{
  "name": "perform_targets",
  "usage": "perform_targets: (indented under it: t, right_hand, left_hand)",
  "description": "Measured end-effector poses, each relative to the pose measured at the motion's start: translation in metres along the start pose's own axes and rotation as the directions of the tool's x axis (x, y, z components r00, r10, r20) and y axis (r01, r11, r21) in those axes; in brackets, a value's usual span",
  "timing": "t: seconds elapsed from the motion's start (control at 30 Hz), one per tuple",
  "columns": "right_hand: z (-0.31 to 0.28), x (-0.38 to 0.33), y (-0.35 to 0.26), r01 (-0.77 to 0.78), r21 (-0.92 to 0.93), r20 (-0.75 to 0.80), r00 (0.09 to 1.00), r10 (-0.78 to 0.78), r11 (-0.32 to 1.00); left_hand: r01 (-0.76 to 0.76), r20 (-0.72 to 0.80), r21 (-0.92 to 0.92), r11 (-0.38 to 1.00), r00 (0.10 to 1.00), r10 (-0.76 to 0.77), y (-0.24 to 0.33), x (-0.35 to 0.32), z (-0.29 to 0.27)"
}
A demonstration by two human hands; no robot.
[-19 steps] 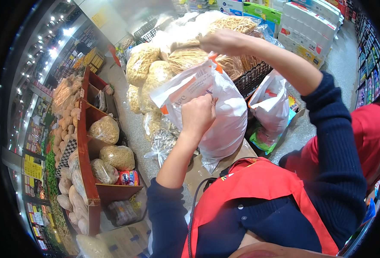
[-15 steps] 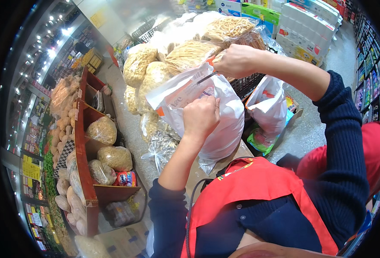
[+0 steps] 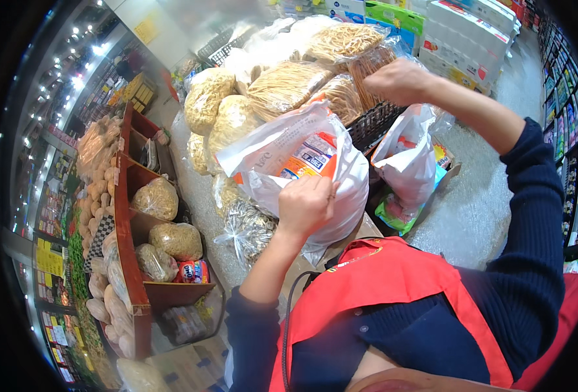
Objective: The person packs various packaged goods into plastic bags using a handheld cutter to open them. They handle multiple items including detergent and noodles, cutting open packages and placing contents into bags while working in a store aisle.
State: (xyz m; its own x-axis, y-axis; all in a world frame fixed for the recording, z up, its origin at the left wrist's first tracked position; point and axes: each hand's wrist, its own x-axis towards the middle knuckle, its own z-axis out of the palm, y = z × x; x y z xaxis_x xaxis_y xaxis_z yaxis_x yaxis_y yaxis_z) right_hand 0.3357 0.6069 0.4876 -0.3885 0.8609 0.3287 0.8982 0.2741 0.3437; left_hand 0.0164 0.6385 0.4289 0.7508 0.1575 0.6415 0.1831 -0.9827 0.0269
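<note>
Clutching white bag (image 3: 350,195): closed left hand (image 3: 307,205)

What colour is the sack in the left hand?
The sack is white with orange patches near its mouth, seen best in the head view.

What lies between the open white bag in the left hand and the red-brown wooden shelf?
In the head view, clear, filled bags lie beside the white bag; then grey floor shows toward the shelf.
</note>
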Motion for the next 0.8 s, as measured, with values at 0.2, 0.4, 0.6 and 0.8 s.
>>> perform_targets:
  t: [0.2,0.4,0.6,0.8]
  right_hand:
    - [0.004,0.013,-0.011,-0.018,-0.112,0.407,0.911,0.062,0.994]
    - [-0.012,-0.023,0.017,-0.212,0.174,-0.066,0.972,0.226,0.962]
    - [-0.011,0.078,-0.096,0.223,0.211,-0.205,0.962,-0.18,0.952]
    - [0.018,0.179,-0.126,0.32,0.244,0.126,0.925,-0.357,0.915]
  left_hand:
    - [-0.045,0.104,0.023,0.999,0.994,0.042,0.011,-0.009,-0.003]
    - [0.175,-0.037,-0.032,0.984,0.984,-0.176,-0.055,-0.006,-0.053]
    - [0.112,0.504,0.455,0.884,0.785,-0.359,-0.143,0.053,-0.073]
    - [0.194,0.601,0.336,0.921,0.709,-0.369,-0.177,0.066,-0.07]
